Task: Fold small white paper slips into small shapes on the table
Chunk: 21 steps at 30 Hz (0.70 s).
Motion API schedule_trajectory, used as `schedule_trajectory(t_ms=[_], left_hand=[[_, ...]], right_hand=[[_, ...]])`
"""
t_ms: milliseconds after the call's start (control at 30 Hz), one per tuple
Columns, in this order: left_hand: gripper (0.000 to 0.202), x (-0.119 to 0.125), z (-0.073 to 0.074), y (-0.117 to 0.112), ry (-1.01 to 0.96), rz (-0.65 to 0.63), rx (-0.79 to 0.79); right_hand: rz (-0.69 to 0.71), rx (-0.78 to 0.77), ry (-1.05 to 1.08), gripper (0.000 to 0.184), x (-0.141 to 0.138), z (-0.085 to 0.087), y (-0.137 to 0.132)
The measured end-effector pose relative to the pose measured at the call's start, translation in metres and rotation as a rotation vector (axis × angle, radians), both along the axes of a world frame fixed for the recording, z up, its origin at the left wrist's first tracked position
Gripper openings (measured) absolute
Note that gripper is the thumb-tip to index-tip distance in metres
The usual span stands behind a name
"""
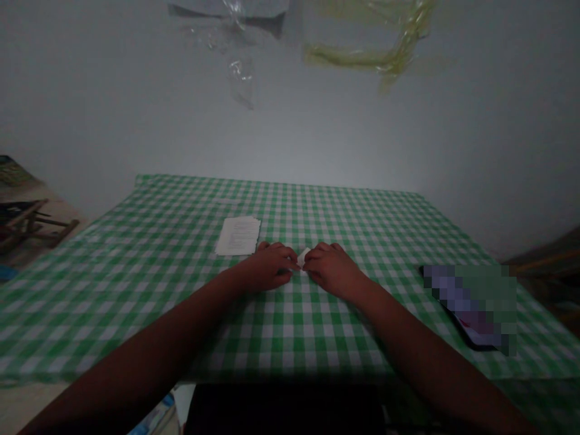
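My left hand point(270, 266) and my right hand point(330, 266) rest side by side on the green-and-white checked tablecloth point(136, 290). Their fingers are curled and pinched together on a small folded piece of white paper point(302, 256) that shows between the fingertips. Most of the paper is hidden under the fingers. Both forearms reach in from the bottom of the view.
A small stack of white printed paper sheets point(238, 235) lies just left of and behind my left hand. A dark phone point(469, 305), partly blurred, lies at the right side of the table. Clear and yellowish plastic bags point(385, 57) hang on the wall behind.
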<state>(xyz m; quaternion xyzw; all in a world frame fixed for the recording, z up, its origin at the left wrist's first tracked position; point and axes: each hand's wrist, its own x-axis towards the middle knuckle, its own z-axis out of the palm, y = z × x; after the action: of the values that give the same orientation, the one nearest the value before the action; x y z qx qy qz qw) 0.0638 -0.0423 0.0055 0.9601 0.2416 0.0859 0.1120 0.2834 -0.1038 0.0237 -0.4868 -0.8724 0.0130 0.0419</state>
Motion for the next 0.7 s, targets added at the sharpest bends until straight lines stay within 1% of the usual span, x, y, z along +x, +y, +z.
schedule_trajectory(t_ms=[100,267,433,567,700], left_hand=[[0.028,-0.003,-0.003,0.005,-0.041,-0.001,-0.049],[0.036,-0.005,-0.012,0.015,-0.104,-0.006,-0.113],[0.037,-0.006,-0.019,0.021,-0.167,0.028,-0.109],[0.036,-0.005,-0.018,0.020,-0.155,0.047,-0.086],[0.041,-0.005,-0.014,0.016,-0.131,0.036,-0.061]], right_hand=[[0.032,-0.052,0.009,0.023,0.000,0.000,0.000],[0.051,-0.082,-0.004,0.029,0.003,0.003,-0.001],[0.074,-0.090,-0.035,0.030,0.003,0.010,-0.007],[0.070,-0.084,-0.048,0.031,0.002,0.012,-0.008],[0.073,-0.085,-0.039,0.032,0.003,0.010,-0.007]])
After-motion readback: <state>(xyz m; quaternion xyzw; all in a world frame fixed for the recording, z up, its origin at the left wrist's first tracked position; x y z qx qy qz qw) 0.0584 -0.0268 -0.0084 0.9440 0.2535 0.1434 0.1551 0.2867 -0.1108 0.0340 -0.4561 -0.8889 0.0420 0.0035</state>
